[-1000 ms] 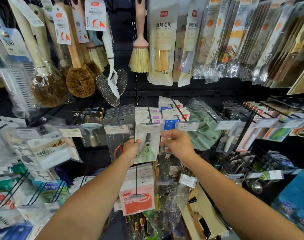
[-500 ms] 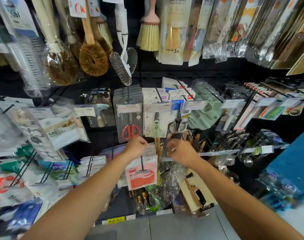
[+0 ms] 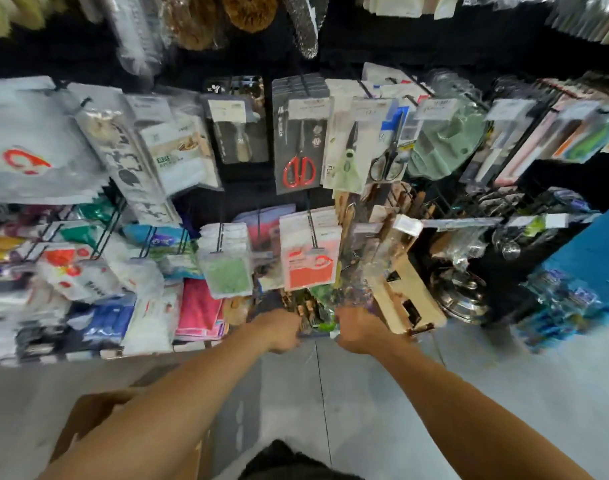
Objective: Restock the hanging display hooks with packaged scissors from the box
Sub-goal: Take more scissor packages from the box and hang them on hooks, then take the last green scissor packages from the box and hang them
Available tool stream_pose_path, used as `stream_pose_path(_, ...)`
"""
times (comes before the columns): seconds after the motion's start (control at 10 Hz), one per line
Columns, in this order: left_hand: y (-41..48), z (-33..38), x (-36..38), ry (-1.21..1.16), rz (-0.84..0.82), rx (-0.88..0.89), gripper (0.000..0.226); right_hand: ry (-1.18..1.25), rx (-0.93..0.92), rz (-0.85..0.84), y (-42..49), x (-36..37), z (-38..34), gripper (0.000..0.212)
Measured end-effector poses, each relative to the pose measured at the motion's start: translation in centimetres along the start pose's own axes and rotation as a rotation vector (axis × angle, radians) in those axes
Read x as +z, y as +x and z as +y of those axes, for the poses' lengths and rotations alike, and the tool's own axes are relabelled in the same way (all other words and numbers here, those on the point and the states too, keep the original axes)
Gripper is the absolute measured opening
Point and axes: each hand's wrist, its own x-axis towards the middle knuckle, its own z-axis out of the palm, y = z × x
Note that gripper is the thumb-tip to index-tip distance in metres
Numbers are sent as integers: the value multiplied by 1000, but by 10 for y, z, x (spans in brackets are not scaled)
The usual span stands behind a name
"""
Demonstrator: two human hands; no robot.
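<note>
Both hands low, at the bottom edge of the display rack, side by side with a small gap. Left hand [image 3: 283, 330] and right hand [image 3: 360, 330] both look curled shut, knuckles up; heavy motion blur, so can't tell if either is grasping anything. Just beyond the fingers: a jumble of green and clear-wrapped packs [image 3: 318, 306] on the lowest shelf.

Packaged scissors hang well above the hands on the middle row of hooks: red-handled scissors on a grey card [image 3: 298, 140], directly up from the left hand; green-handled shears on a white card [image 3: 348, 150] beside it; grey-handled scissors in a blue-and-white pack [image 3: 389, 147] next right.

Brown cardboard box [image 3: 91, 414] sits on the grey floor [image 3: 365, 393], below the left forearm, near the bottom-left corner.
</note>
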Motion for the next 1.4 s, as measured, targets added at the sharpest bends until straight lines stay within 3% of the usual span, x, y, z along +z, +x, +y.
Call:
stream_pose_path(0.3, -143, -46, 140, -135, -176, -240, 31, 71, -120, -215, -49, 109, -84, 40)
stream_pose_path(0.5, -249, -90, 204, -255, -254, -523, 32, 99, -231, -297, -97, 161, -169, 37)
stream_pose_path(0.7, -311, -167, 232, -260, -225, -573, 34, 132, -217, -346, -98, 195, -244, 34)
stream_pose_path(0.9, -317, -275, 262, -311, -219, -539, 29, 240, -117, -388, -51, 229, -354, 35)
stream_pose_path(1.1, -295, -417, 301, -422, -259, -460, 36, 173, -52, -450, 31, 295, -488, 36)
stream_pose_path(1.2, -280, -478, 322, -482, -252, -517, 35, 181, 20, -478, 65, 317, -527, 27)
stream_pose_path(1.4, -211, -542, 387, -484, -300, -458, 30, 175, 127, -522, 137, 378, -547, 15)
